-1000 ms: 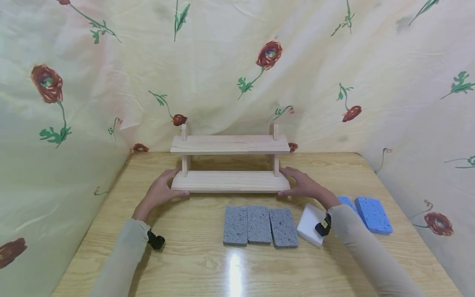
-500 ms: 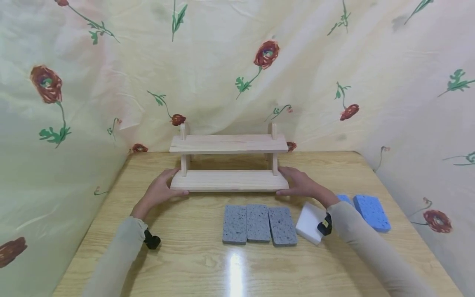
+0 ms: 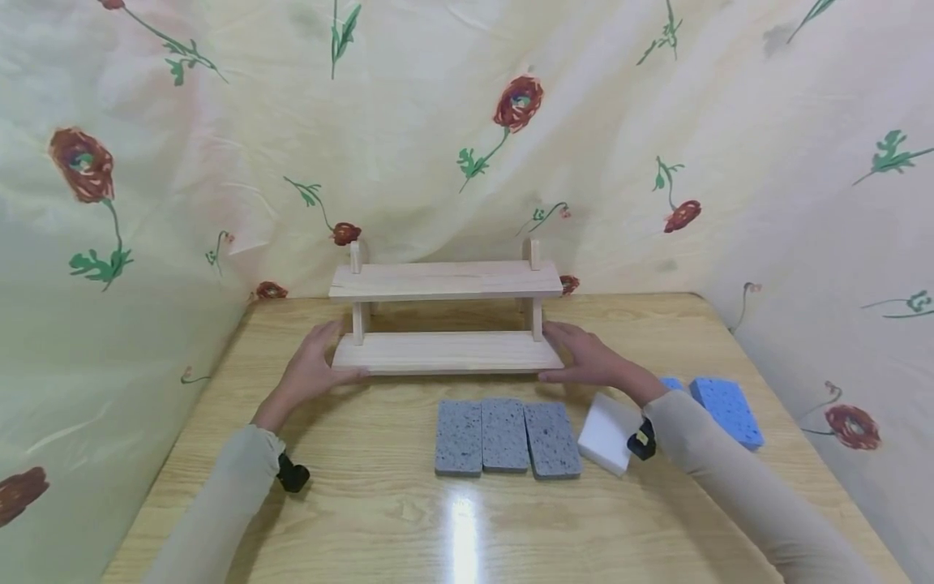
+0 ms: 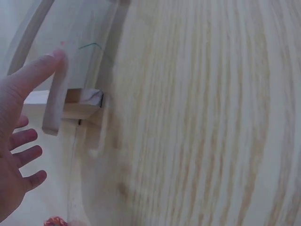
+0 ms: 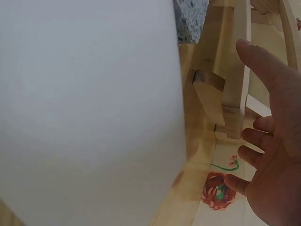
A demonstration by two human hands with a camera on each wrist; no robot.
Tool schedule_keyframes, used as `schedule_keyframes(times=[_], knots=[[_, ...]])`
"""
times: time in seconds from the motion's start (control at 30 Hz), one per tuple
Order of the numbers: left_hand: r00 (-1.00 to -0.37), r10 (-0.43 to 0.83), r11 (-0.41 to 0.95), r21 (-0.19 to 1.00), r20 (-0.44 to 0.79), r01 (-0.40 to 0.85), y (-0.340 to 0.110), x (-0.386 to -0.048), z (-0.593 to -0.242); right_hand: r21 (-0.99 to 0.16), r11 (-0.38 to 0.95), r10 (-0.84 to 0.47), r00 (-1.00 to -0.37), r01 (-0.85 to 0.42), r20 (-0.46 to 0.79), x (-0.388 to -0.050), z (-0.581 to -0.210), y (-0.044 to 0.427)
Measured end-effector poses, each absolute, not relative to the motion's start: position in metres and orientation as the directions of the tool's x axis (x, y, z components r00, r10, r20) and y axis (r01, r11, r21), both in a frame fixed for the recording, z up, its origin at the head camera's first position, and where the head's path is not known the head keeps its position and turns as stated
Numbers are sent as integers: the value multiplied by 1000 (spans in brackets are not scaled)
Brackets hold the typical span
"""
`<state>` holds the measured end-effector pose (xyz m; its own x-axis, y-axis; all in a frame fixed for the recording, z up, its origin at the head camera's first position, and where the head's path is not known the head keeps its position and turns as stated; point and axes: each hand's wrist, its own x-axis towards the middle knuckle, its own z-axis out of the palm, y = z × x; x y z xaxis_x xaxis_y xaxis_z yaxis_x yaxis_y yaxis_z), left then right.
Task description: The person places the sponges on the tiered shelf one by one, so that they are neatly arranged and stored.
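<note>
A two-tier pale wooden shelf [image 3: 447,353] stands upright toward the back of the table. My left hand [image 3: 310,369] is at its left end, with the thumb at the front edge of the lower board and the fingers spread beside the end. In the left wrist view the thumb touches the wood and the other fingertips look free. My right hand [image 3: 591,357] lies at the right end in the same way, thumb at the front edge. Its fingers, spread and lightly bent in the right wrist view, lie close to the board's end. Any finger contact there is unclear.
Several sponges lie before the shelf: grey ones [image 3: 458,438] side by side, a white block [image 3: 610,434] beneath the right wrist, and blue ones [image 3: 727,412] partly behind the right sleeve. Flower-patterned cloth [image 3: 438,122] hangs behind the wooden table [image 3: 365,519].
The view shifts slightly. My left fingertips sit a little farther from the shelf's left upright than before. The shelf and the sponges keep their places, and the right hand stays at its end.
</note>
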<state>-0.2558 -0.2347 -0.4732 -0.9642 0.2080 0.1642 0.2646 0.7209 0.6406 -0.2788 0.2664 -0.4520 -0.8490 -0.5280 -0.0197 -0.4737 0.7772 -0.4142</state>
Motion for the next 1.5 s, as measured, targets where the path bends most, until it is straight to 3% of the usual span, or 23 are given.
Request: schedule_keyframes(times=[0.4,0.7,1.07,1.5], knots=[[-961,186,707,652,203,275,-229,-250,-467,-459,776,-473,-880,-433,31,-269,-440,261],[-965,203,729,632,166,263,-232,-250,-471,-428,765,-420,-877,-481,234,-249,-426,237],[-967,217,740,624,131,250,-234,-255,-473,-325,642,-605,-719,-695,343,-219,-416,192],[-967,227,731,637,114,247,-232,-256,-472,-240,572,-760,-617,-785,206,-193,-435,162]])
